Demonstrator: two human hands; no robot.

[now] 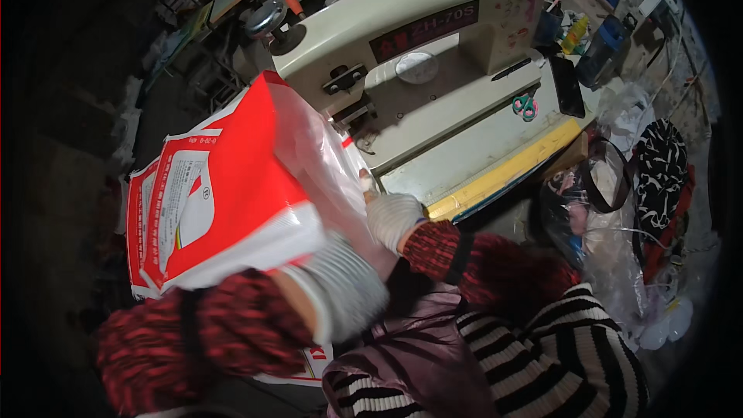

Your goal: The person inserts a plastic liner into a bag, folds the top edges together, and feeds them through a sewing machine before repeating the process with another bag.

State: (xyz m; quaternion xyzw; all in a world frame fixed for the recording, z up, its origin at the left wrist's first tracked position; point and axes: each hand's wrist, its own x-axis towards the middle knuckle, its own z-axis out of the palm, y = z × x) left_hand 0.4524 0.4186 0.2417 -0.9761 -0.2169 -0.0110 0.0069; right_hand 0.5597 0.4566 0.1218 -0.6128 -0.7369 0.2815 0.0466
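Note:
A red and white printed plastic sack (246,161) leans against the needle end of a large cream sewing machine (325,39). Its pale, translucent side (309,139) faces the machine. My left hand (337,286), in a grey-white knit glove, is at the sack's near lower corner; motion smears it, and its fingers are hidden. Just in front of the needle area, my right hand (393,218) is closed on the sack's edge, with a bare fingertip showing beyond the glove. Patterned red and black sleeves cover both forearms.
Green-handled scissors (525,107) and a black phone (566,87) lie on the machine bed. A yellow strip (507,170) runs along its front edge. To the right are a blue container (607,50) and a clear plastic bag (607,240). More printed sacks (141,224) stand at left.

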